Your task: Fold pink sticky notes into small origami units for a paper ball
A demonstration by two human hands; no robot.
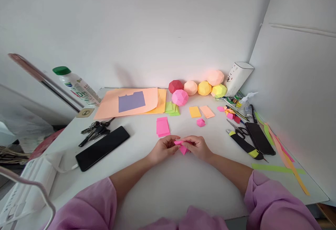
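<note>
Between both hands, above the near middle of the table, is a folded pink paper piece (184,150). My left hand (165,149) pinches its left side between thumb and fingers. My right hand (198,148) grips the right side, fingers closed over the top edge. Part of the paper is hidden by the fingers. Just beyond my left hand lies a stack of pink paper slips (163,127). A small folded pink paper unit (201,122) rests beyond my right hand.
Faceted paper balls (180,97) sit along the wall. Green (172,109), yellow (195,112) and peach slips (207,111) lie before them. Scissors (238,129), a cutter (245,145) and a phone (259,138) are right; keys (97,129) and a black power bank-like slab (102,148) left.
</note>
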